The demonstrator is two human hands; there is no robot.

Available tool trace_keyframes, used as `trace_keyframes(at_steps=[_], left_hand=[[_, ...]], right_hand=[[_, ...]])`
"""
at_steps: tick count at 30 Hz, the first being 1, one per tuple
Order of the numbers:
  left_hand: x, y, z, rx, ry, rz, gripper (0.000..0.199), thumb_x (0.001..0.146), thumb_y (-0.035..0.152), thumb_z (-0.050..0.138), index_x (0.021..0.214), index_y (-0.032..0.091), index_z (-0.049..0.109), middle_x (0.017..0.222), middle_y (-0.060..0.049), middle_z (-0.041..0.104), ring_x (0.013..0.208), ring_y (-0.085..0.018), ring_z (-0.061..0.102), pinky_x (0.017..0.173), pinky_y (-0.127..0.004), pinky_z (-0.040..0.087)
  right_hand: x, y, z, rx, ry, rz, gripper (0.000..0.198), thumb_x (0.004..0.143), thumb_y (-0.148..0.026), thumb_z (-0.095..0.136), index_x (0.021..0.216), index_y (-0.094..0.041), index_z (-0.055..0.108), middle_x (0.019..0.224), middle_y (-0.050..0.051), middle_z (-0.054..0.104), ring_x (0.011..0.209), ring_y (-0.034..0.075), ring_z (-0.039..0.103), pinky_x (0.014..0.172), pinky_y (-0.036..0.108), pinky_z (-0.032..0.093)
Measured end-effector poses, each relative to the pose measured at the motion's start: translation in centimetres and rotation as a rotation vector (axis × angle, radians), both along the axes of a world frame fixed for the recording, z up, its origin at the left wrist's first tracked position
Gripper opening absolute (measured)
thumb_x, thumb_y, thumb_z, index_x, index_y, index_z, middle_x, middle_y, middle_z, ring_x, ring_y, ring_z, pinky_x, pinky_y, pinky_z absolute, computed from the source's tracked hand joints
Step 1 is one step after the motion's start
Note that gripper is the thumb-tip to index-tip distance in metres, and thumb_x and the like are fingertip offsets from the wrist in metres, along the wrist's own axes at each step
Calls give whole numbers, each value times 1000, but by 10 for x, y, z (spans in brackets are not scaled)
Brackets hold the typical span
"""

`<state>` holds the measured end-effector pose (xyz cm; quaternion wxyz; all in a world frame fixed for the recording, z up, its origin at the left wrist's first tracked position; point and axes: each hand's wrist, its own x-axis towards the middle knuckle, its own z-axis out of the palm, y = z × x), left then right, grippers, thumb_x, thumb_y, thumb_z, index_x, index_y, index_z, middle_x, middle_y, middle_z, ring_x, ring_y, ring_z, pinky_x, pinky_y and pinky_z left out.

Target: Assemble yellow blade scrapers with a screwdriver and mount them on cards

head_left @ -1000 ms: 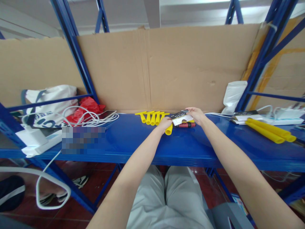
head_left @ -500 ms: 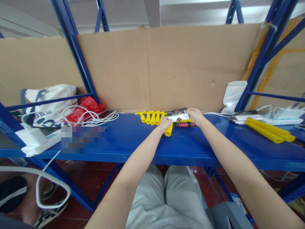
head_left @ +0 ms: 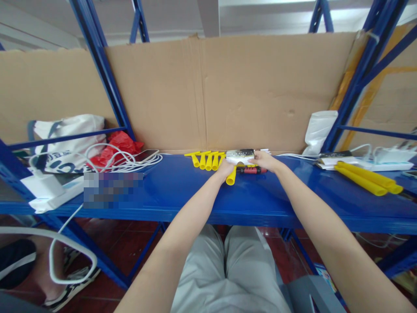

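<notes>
A black-and-white printed card (head_left: 240,154) is held between my two hands over the shelf. My left hand (head_left: 225,168) closes on its near left corner, and my right hand (head_left: 265,160) pinches the right edge. Beneath the card, a yellow tube (head_left: 231,178) points its open end toward me. A red-and-black handled tool (head_left: 253,170) lies just right of that tube, partly covered. Left of my hands, several yellow T-shaped tubes (head_left: 208,161) lie in a row. My fingertips are small and partly hidden behind the card.
Loose yellow tubes (head_left: 365,179) lie at the right of the blue shelf (head_left: 182,191). White cables (head_left: 143,163), a red plastic bag (head_left: 122,145) and a cloth bag (head_left: 73,130) crowd the left. Cardboard (head_left: 260,95) walls the back. Another person's leg (head_left: 45,269) shows at lower left.
The card has levelled out and shifted slightly left, its right side lowered. My right hand has come down a little with it. Thin white items now show behind my right hand.
</notes>
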<state>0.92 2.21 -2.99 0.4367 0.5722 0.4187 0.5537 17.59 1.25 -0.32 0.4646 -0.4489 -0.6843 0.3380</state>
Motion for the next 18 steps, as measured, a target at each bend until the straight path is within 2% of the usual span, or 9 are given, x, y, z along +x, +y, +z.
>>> trace_keyframes(at_steps=[5, 10, 14, 18], left_hand=[[-3, -6, -1, -18, 186, 11, 34, 65, -1, 61, 97, 11, 61, 93, -11, 67, 84, -21, 64, 78, -30, 49], [-3, -8, -4, -87, 262, 126, 45, 63, -1, 62, 106, 12, 54, 83, -6, 63, 75, -18, 61, 68, -27, 47], [-2, -11, 4, -92, 151, 166, 41, 63, -1, 62, 101, 14, 56, 87, -6, 64, 76, -18, 62, 70, -28, 48], [-7, -8, 16, -63, -96, 208, 21, 68, 1, 60, 83, 15, 61, 84, -4, 67, 83, -17, 64, 79, -30, 49]], right_hand=[[-1, 0, 6, 23, 140, -153, 12, 71, -10, 64, 73, -18, 56, 70, 0, 67, 62, 14, 63, 55, 27, 56], [4, -5, 16, 131, 308, -226, 10, 76, -15, 62, 74, -19, 53, 70, -1, 65, 60, 12, 63, 58, 28, 57], [9, -10, 21, 202, 387, -265, 9, 77, -16, 61, 73, -20, 54, 68, -2, 64, 58, 11, 61, 61, 26, 57], [10, -12, 22, 170, 429, -265, 12, 76, -14, 63, 68, -19, 54, 66, -3, 64, 58, 9, 60, 59, 22, 55]])
